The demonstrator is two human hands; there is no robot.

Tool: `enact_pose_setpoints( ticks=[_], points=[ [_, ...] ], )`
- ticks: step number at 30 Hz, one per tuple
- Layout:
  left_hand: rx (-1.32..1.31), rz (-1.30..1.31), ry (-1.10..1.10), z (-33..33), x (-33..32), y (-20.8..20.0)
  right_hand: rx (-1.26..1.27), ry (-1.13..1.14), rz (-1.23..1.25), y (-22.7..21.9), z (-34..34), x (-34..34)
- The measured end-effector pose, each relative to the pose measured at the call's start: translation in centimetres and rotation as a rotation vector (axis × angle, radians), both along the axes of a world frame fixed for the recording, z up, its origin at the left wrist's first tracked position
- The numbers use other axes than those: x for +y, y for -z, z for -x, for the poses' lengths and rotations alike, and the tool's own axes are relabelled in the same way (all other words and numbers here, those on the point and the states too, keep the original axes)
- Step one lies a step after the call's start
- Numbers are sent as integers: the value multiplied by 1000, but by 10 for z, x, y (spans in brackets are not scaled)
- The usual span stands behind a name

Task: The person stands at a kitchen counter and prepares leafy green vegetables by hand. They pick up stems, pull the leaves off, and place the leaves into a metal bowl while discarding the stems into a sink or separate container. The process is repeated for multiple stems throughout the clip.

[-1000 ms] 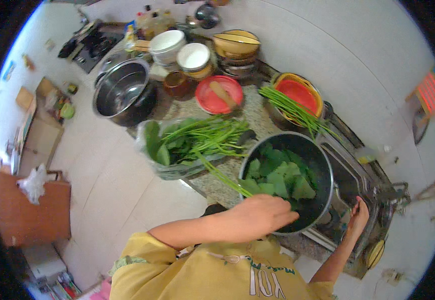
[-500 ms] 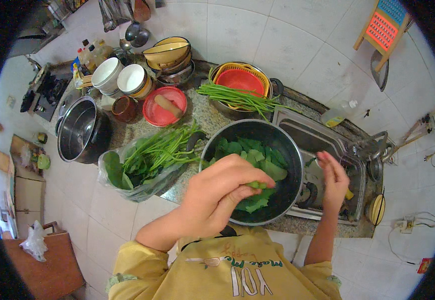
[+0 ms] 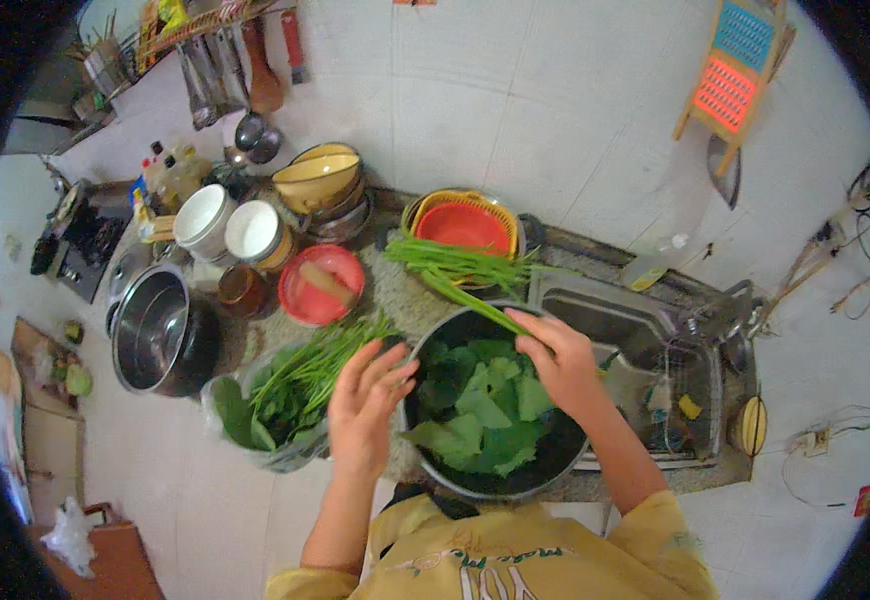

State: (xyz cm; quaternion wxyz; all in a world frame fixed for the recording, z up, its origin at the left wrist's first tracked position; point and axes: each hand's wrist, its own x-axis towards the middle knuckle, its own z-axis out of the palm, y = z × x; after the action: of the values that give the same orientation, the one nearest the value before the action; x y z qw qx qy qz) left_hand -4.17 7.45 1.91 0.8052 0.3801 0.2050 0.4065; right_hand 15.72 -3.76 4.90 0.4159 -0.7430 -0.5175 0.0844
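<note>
A dark round pot (image 3: 433,475) with a pale rim stands in front of me, holding torn green leaves (image 3: 495,405). Over its far right rim, my right hand (image 3: 560,360) is closed on the end of a green stem (image 3: 485,308) that slants toward a stem pile. Bare stems (image 3: 445,260) lie in that pile across a red basin (image 3: 465,227) nested in a yellow basket. My left hand (image 3: 367,395) is empty with its fingers apart, between the pot's left rim and a plastic bag (image 3: 300,455) of leafy greens (image 3: 305,385).
A metal sink (image 3: 575,300) lies right of the pot. To the left are a large empty dark pot (image 3: 160,330), a red dish (image 3: 305,300) with a brown stick-like piece, white bowls (image 3: 253,230) and yellow bowls (image 3: 315,180). Ladles (image 3: 258,137) hang on the wall.
My right hand has moved left from over the sink to the pot's far rim and now holds a stem. My left hand has drawn back left from over the pot and opened.
</note>
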Motion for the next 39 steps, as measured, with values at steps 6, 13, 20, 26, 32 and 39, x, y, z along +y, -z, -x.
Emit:
enact_pose_setpoints(
  ticks=[6,13,20,26,32,39],
  points=[
    [102,5,-102,64,9,45,-379,-12,-106,60,-67,106],
    [192,-23,-169,123,9,60,-460,30,7,116,-90,149],
    [189,72,-212,138,14,69,-478,62,79,114,-73,158],
    [164,34,-87,121,23,54,-519,19,90,109,-78,150],
    [256,-27,-75,122,30,46,-515,-18,138,103,-72,160],
    [734,-433,146,138,33,57,30,-32,-45,66,-21,138]
  ],
)
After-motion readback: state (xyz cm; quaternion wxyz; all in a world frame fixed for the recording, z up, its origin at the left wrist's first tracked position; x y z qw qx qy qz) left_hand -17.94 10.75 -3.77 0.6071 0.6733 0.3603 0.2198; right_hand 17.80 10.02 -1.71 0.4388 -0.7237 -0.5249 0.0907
